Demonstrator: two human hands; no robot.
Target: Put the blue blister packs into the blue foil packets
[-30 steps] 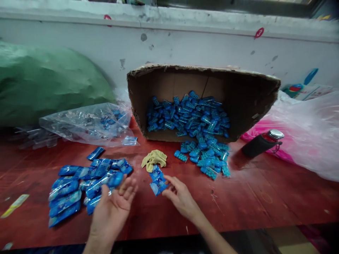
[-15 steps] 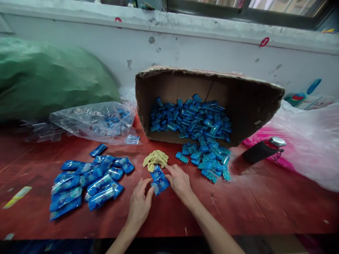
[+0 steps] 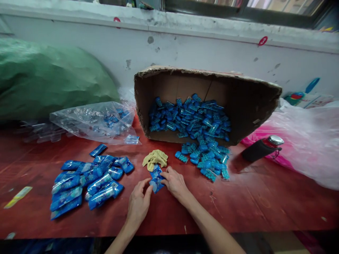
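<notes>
A yellow strip [image 3: 18,197] lies flat at the left of the counter [image 3: 238,211]. Behind it, a green sack [image 3: 53,77] stands near the wall [image 3: 227,53]. To the right of the sack, a clear bag [image 3: 79,128] lies on the counter with blue items inside. In front of the bag, blue packets [image 3: 102,197] are grouped, several overlapping.

The left hand [image 3: 139,201] is at the left edge of the blue sachet [image 3: 156,180]; its fingers are curled and partly open, with thumb and index tips slightly apart. Whether it grips the sachet cannot be told.

The sachet lies on the counter between the hands, its far end against a crumpled yellow cloth [image 3: 156,157]. The right hand [image 3: 174,181] is partly open, fingertips at the sachet's right edge; a firm hold cannot be confirmed.

Behind the cloth, a carton [image 3: 249,102] lies with its opening forward. Blue bottles [image 3: 189,118] fill its lower part and spill onto the counter. Further right, a black flask [image 3: 255,150] is positioned beside pink and white plastic [image 3: 309,141].
</notes>
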